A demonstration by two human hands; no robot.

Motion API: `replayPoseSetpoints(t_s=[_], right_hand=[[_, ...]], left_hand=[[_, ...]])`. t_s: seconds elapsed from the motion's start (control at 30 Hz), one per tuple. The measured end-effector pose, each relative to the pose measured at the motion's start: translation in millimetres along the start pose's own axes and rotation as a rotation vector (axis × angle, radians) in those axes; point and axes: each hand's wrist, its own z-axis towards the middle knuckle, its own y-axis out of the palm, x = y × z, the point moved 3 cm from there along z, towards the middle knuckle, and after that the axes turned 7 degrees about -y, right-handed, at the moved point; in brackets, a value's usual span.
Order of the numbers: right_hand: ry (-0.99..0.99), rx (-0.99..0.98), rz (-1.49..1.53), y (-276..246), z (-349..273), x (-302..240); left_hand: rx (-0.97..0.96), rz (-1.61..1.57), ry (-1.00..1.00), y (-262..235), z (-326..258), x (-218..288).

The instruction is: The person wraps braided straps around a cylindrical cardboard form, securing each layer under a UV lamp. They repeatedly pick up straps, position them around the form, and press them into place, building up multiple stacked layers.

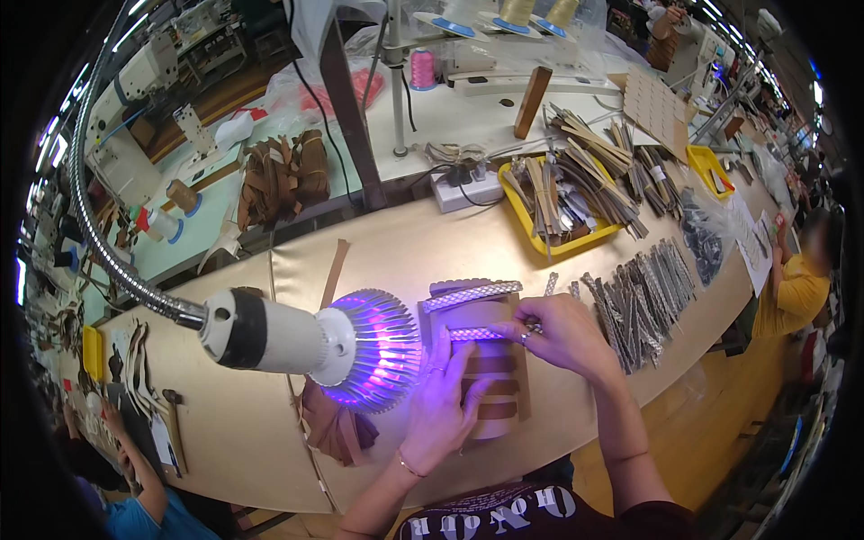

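Note:
In front of me lies a tan board (491,430) with brown strips (495,387) across it. Two pale, snakeskin-patterned braided straps lie over the board: an upper braided strap (472,294) near its far edge and a lower braided strap (475,334) between my hands. My right hand (567,335) is closed, thumb and fingers pinching the lower strap's right end. Fingers stretched and apart, my left hand (441,405) lies along the board's left side, fingertips touching that strap's left end. Purple light from a finned lamp (373,351) falls on my left hand.
The lamp's flexible metal neck (99,243) arches in from the left. Many braided strips (639,301) lie at right. Beyond stands a yellow basket (549,247) of strips, beside a white power strip (468,191). Brown strips (337,423) lie under the lamp. Other people work at both sides.

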Motion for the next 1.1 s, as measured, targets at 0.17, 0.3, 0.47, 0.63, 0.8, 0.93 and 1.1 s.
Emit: replayPoseSetpoints(t_s=[0.17,0.3,0.47,0.63,0.8,0.93,1.1], right_hand=[[-0.025,0.069,0.069,14.3,-2.4,21.4],[-0.036,0.082,0.133,20.3,-4.1,29.9],[-0.005,0.058,0.171,25.8,-1.7,36.9],[-0.025,0.095,0.195,30.8,-1.3,39.2],[0.033,0.094,0.151,35.4,-2.4,43.5],[0.131,-0.023,0.294,45.2,-6.4,60.6],[0.033,0.088,0.759,55.8,-15.1,74.1]], left_hand=[[-0.023,0.02,0.002,1.4,3.4,4.3],[-0.027,0.025,0.0,2.6,3.3,6.6],[-0.03,0.068,0.004,3.7,3.5,6.0],[-0.058,0.079,-0.023,2.6,3.1,8.4],[-0.064,0.106,-0.038,3.3,3.9,12.3],[-0.073,0.139,-0.041,1.3,4.2,12.8],[-0.071,0.126,-0.034,1.1,3.8,11.5]])
